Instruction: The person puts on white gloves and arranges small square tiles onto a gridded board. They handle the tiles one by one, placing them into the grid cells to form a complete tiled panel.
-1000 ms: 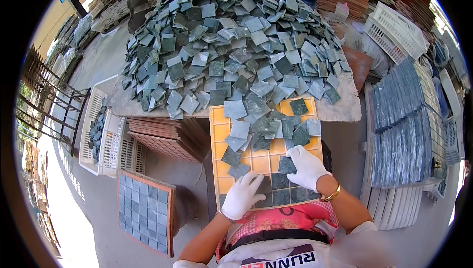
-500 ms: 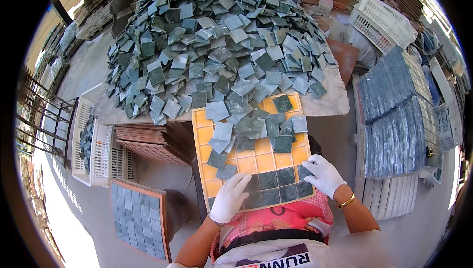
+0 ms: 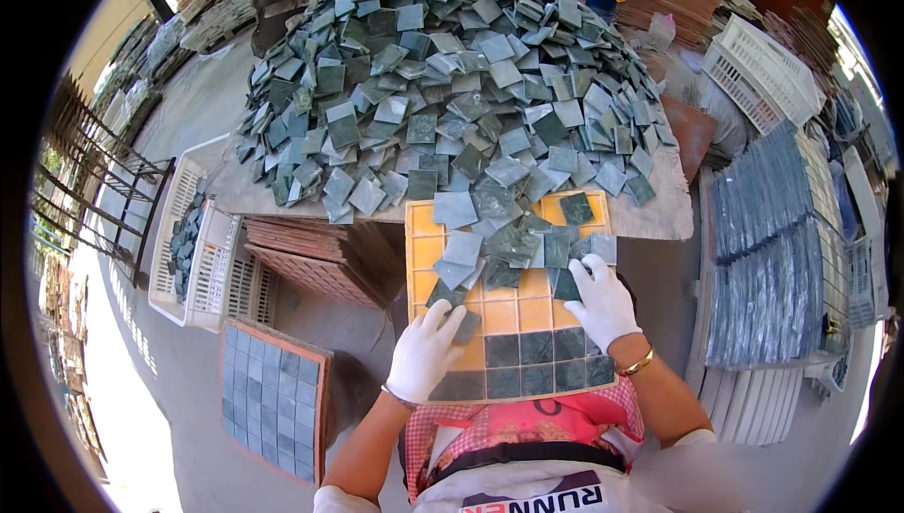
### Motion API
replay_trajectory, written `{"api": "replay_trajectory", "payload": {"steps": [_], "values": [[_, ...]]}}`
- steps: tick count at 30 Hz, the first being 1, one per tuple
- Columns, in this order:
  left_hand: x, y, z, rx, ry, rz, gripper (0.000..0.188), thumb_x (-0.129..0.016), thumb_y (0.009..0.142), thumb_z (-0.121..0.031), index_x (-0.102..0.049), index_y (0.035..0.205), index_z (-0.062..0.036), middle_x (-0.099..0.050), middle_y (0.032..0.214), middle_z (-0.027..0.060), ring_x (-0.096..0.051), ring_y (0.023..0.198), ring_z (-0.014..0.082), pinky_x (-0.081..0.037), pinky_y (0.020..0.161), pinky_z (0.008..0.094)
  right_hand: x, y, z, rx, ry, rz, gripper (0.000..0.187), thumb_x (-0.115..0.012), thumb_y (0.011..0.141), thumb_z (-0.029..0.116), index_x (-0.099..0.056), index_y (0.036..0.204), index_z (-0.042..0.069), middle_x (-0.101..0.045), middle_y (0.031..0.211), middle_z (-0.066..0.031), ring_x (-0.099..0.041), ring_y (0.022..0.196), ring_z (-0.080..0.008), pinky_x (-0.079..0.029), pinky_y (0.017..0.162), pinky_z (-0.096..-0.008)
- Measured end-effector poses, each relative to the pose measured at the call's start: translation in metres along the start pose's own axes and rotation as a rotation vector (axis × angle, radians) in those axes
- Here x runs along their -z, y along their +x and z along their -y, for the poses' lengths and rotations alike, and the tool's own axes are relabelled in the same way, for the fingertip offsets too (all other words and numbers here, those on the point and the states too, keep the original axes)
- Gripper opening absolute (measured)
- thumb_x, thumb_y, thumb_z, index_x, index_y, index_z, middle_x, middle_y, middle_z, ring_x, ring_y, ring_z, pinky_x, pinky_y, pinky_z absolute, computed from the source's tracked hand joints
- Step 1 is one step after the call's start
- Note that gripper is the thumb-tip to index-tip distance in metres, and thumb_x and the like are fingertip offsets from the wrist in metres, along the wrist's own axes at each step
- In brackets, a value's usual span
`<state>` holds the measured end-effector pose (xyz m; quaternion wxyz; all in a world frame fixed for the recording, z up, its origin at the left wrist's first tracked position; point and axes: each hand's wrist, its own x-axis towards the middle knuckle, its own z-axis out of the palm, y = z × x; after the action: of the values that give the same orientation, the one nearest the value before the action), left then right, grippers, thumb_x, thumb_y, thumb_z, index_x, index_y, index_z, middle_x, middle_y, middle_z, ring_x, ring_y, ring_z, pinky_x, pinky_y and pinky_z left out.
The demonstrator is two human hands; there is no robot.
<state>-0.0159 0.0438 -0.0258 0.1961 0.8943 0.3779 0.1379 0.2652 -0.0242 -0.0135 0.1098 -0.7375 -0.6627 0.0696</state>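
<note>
A yellow gridded tray (image 3: 501,317) lies before me, its far part under the edge of the tile heap. Dark green square stone tiles (image 3: 537,348) fill much of its two near rows, and loose tiles (image 3: 513,246) overlap on its far half. My left hand (image 3: 424,355), in a white glove, has thumb and fingertips closing at a grey-green tile (image 3: 467,327) on the tray's left side. My right hand (image 3: 605,310), also gloved, reaches over the right side, its thumb and fingers around the edge of a dark tile (image 3: 565,286).
A large heap of loose tiles (image 3: 452,89) covers the table (image 3: 664,216) ahead. At left are a white crate (image 3: 221,263) with tiles and a tile-filled panel (image 3: 273,400). Stacked tile sheets (image 3: 767,244) stand at right; white crates (image 3: 758,70) lie behind them.
My right hand has left the near-row tile at the right and moved farther up to the loose tiles. My left hand has moved from the near rows to a loose tile. The view has shifted.
</note>
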Motion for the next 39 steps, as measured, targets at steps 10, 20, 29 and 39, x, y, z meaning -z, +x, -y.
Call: {"api": "replay_trajectory", "payload": {"steps": [10,20,29,39], "values": [[0.006,0.011,0.009,-0.118,0.042,0.105,0.054,-0.077,0.066,-0.016,-0.058,0.116,-0.0101,-0.049,0.107,0.0114,-0.054,0.096,0.031,-0.047,0.083,0.0393,-0.001,-0.012,0.023,-0.036,0.612,0.235,0.056,-0.078,0.071,0.019,-0.053,0.119,0.005,-0.049,0.109,-0.0121,-0.057,0.081,-0.0202,-0.052,0.071,-0.0316],[0.037,-0.041,0.018,0.099,-0.163,-0.014,0.058,-0.078,0.071,-0.024,-0.056,0.121,-0.007,-0.059,0.113,0.0143,-0.056,0.101,0.0338,-0.048,0.089,0.04,-0.017,0.001,0.084,0.195,0.486,0.438,0.058,-0.072,0.078,0.028,-0.05,0.126,0.005,-0.049,0.12,-0.0178,-0.061,0.09,-0.0327,-0.051,0.082,-0.0396],[0.022,-0.061,0.032,0.249,-0.544,-0.088,0.025,-0.06,0.088,-0.012,-0.062,0.112,-0.002,-0.066,0.098,0.0195,-0.064,0.088,0.036,-0.052,0.079,0.0368,-0.039,0.006,0.1,0.323,0.452,0.457,0.027,-0.048,0.095,0.022,-0.06,0.114,0.008,-0.064,0.098,-0.0172,-0.061,0.094,-0.0371,-0.049,0.083,-0.0449],[0.01,-0.051,0.039,0.281,-0.632,-0.127,0.024,-0.058,0.086,-0.004,-0.063,0.109,-0.0001,-0.066,0.095,0.0187,-0.065,0.084,0.0322,-0.052,0.078,0.0345,-0.038,-0.01,0.103,0.408,0.366,0.09,0.017,-0.063,0.086,0.021,-0.06,0.099,0.01,-0.061,0.098,-0.011,-0.062,0.087,-0.0287,-0.051,0.078,-0.0392]]}}
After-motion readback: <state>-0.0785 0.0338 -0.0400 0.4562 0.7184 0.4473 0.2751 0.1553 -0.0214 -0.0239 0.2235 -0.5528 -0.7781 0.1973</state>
